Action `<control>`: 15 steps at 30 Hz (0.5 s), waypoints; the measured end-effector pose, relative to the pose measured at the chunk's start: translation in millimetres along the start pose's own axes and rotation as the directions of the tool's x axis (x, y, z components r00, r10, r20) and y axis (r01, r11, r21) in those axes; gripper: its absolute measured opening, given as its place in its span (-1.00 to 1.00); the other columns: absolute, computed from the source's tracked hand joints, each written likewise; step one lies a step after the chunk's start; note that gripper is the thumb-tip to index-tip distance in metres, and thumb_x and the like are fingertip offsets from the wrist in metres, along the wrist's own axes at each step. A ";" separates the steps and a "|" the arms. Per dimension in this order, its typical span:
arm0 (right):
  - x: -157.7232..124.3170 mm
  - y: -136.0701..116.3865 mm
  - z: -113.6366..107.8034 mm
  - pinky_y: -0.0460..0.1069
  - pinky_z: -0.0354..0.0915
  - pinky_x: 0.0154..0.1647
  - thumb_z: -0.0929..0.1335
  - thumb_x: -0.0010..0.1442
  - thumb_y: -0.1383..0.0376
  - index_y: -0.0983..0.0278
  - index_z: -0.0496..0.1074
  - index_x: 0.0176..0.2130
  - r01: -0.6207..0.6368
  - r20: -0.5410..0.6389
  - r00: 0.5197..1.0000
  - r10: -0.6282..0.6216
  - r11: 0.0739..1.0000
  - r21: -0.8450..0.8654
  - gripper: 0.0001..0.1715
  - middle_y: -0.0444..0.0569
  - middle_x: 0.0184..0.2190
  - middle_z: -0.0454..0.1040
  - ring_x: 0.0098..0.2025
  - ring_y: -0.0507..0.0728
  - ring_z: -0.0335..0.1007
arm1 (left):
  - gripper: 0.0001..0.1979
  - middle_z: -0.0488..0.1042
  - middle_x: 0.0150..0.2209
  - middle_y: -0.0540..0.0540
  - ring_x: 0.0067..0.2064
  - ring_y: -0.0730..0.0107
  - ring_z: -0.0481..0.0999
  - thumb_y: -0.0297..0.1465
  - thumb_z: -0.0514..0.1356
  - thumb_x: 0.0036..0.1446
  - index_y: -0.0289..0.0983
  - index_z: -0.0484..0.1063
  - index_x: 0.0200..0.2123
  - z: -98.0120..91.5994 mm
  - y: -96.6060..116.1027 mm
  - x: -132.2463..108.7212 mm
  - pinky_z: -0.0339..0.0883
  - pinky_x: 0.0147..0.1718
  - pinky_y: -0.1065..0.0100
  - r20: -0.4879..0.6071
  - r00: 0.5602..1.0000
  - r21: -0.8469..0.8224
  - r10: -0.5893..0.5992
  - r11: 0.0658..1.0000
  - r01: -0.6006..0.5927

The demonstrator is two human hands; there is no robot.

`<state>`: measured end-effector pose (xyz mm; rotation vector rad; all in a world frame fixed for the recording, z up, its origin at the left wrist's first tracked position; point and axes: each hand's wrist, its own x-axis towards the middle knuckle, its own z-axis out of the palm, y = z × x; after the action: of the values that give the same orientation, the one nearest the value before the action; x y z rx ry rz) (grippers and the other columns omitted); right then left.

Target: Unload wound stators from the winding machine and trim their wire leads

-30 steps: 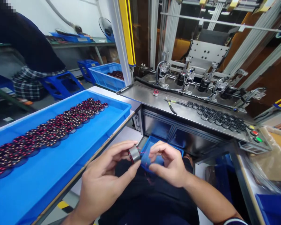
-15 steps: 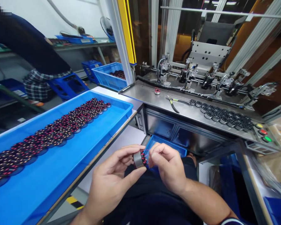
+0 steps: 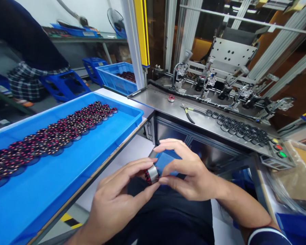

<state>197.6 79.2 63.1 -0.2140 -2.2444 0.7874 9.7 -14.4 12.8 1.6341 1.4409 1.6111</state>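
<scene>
My left hand (image 3: 117, 200) pinches a small round motor stator (image 3: 151, 175), a metal ring with red wire coils, low in the middle of the view above my lap. My right hand (image 3: 187, 173) meets it from the right, thumb and fingertips closed against the same stator. A big blue tray (image 3: 66, 177) at my left holds several rows of similar red-wound stators (image 3: 53, 136).
A steel machine shelf (image 3: 168, 105) carries one stator (image 3: 171, 98), pliers (image 3: 186, 114), rows of dark ring parts (image 3: 241, 129) and coloured buttons (image 3: 278, 147). A small blue bin (image 3: 168, 158) sits under my hands. Another person (image 3: 28, 44) bends at the far left near blue crates (image 3: 117, 76).
My right hand has moved from pinching a thin wire beside the stator to closing over the stator's right side. The stator has turned a little in my left fingers.
</scene>
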 end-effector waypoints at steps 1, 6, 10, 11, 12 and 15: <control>0.4 1.8 -4.0 0.24 0.19 0.24 0.42 0.24 0.39 0.32 0.47 -0.34 -0.005 0.033 0.999 0.003 0.999 0.045 -0.92 0.20 0.05 0.40 0.19 0.27 0.26 | -0.56 0.64 -0.10 -0.05 -0.13 0.28 0.66 -0.50 0.42 -0.05 -0.10 0.55 -0.07 -2.4 -0.6 -0.3 0.56 -0.13 0.43 0.040 0.999 -0.022 -0.014 1.000 0.015; 7.4 44.1 -56.2 0.12 0.36 0.10 0.42 0.26 0.24 0.27 0.49 -0.38 -0.261 0.097 0.957 0.272 0.959 -0.114 -0.81 0.03 -0.09 0.54 0.00 0.20 0.46 | -0.52 0.66 -0.11 0.00 -0.15 0.40 0.67 -0.56 0.38 0.01 -0.08 0.40 -0.02 -10.1 -6.9 -0.9 0.54 -0.16 0.54 0.048 0.997 -0.244 -0.066 0.967 0.076; 26.3 117.5 -96.6 0.23 0.28 0.15 0.36 0.30 0.20 0.38 0.48 -0.09 -0.551 -0.329 0.835 0.442 0.659 -0.512 -0.70 0.20 -0.04 0.51 0.04 0.29 0.43 | -0.51 0.64 -0.06 -0.02 -0.12 0.39 0.66 -0.63 0.34 0.01 -0.10 0.34 -0.05 -3.4 -13.6 3.1 0.55 -0.16 0.52 -0.053 0.998 -0.382 0.014 0.923 -0.033; 30.8 136.3 -101.2 0.23 0.26 0.17 0.39 0.26 0.20 0.40 0.47 -0.05 -0.582 -0.359 0.812 0.459 0.601 -0.548 -0.65 0.24 0.00 0.49 0.08 0.30 0.40 | -0.50 0.64 -0.06 -0.01 -0.13 0.41 0.67 -0.65 0.34 0.01 -0.10 0.34 -0.05 -1.9 -14.7 4.7 0.55 -0.16 0.52 -0.073 0.997 -0.399 0.029 0.915 -0.055; 34.6 153.6 -103.3 0.22 0.24 0.20 0.43 0.22 0.19 0.39 0.46 -0.03 -0.600 -0.365 0.796 0.483 0.551 -0.580 -0.60 0.24 0.04 0.46 0.12 0.31 0.36 | -0.49 0.64 -0.07 -0.01 -0.15 0.43 0.66 -0.67 0.33 0.01 -0.10 0.33 -0.04 -1.3 -15.7 6.3 0.55 -0.17 0.53 -0.087 0.995 -0.408 0.043 0.910 -0.075; 40.2 191.4 -98.1 0.27 0.18 0.24 0.48 0.17 0.11 0.32 0.44 0.04 -0.621 -0.327 0.746 0.580 0.429 -0.656 -0.48 0.15 0.17 0.36 0.21 0.32 0.26 | -0.46 0.60 -0.05 -0.01 -0.14 0.45 0.65 -0.73 0.29 0.01 -0.10 0.34 -0.02 -7.7 -19.2 8.4 0.55 -0.20 0.53 -0.117 0.985 -0.383 0.129 0.909 -0.164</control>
<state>221.6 293.4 25.7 -1.5043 -2.3075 0.1085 -6.1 -2.7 2.0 1.4765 0.9648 1.9310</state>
